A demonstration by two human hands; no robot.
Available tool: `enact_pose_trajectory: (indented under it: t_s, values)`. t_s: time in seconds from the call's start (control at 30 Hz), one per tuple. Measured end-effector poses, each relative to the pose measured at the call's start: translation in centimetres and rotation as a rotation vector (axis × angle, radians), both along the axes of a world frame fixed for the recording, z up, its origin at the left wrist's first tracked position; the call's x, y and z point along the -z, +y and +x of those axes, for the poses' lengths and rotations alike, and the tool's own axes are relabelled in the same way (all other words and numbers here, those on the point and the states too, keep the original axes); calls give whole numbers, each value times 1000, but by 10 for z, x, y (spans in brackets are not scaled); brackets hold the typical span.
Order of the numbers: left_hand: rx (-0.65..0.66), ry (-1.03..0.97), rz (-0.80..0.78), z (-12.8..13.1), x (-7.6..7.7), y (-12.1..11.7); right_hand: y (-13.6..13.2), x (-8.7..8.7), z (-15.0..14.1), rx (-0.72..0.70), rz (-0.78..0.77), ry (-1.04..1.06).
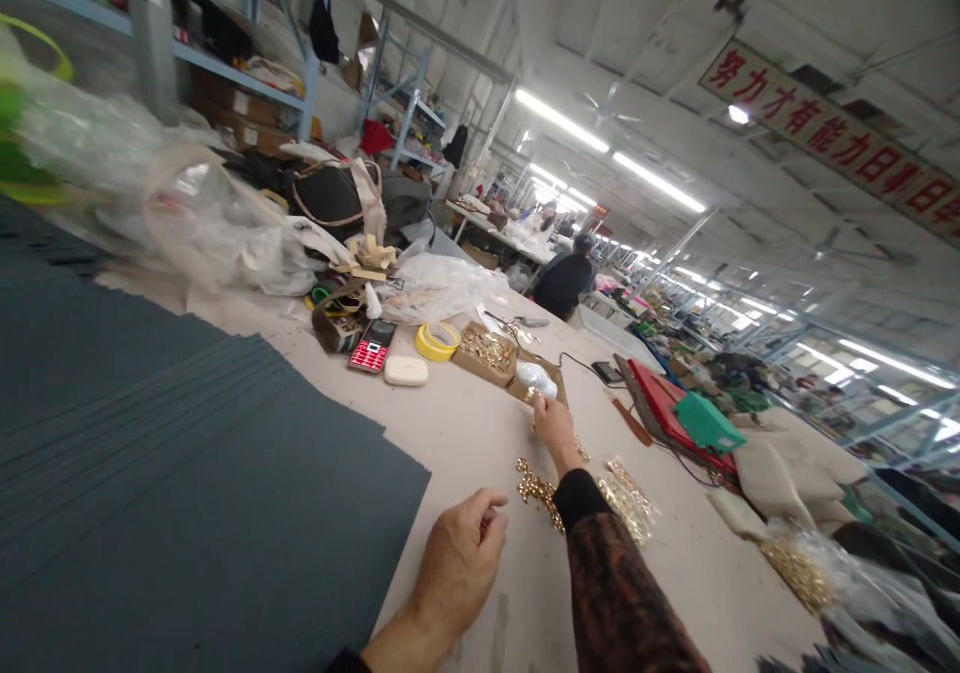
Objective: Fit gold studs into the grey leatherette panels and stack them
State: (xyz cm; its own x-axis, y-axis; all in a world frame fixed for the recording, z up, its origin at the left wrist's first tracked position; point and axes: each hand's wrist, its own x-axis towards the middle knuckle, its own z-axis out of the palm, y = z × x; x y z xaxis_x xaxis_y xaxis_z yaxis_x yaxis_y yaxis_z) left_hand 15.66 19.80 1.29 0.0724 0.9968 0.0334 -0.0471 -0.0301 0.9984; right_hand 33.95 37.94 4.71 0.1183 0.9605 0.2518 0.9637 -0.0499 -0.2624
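My right hand (pixel 553 428) reaches forward over the table, its fingers closed, with small gold-coloured metal pieces (pixel 532 394) at the fingertips. Just beyond it is a shallow cardboard box (pixel 561 385) holding a clear plastic bag (pixel 537 380). A second box (pixel 489 351) beside it is full of gold-coloured pieces. Nearer me, my left hand (pixel 461 558) hovers low with fingers curled; whatever they hold, if anything, is hidden. A loose pile of gold-coloured hardware (pixel 536 488) lies between my hands. Clear bags of such pieces (pixel 628 501) lie right of my right forearm.
Stacked dark grey sheets (pixel 225 493) cover the table's left side. Yellow tape (pixel 437 341), a phone (pixel 373 345) and a cream case (pixel 406 371) sit behind. At right are a green box (pixel 709 423) and an open bag of gold pieces (pixel 799 568). A person (pixel 564 278) is farther back.
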Motion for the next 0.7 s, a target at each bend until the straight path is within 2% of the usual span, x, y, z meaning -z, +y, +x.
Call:
enact_pose_trajectory:
  t_s: [0.13, 0.27, 0.4, 0.47, 0.53, 0.7]
  values:
    - [-17, -145, -85, -6, -5, 8, -20, -14, -32, -161, -42, 541]
    - [-52, -301, -115, -18, -12, 20, -74, -15, -68, -313, -165, 948]
    - [-54, -396, -86, -27, -13, 24, -133, -8, -94, -405, -391, 1352]
    - [-40, -405, -60, -26, -11, 23, -153, -3, -102, -376, -385, 1418]
    - [-20, -406, -41, -24, -8, 22, -166, 2, -106, -299, -292, 1408]
    - [70, -386, -55, -18, -1, 22, -176, 15, -103, -218, -41, 1204]
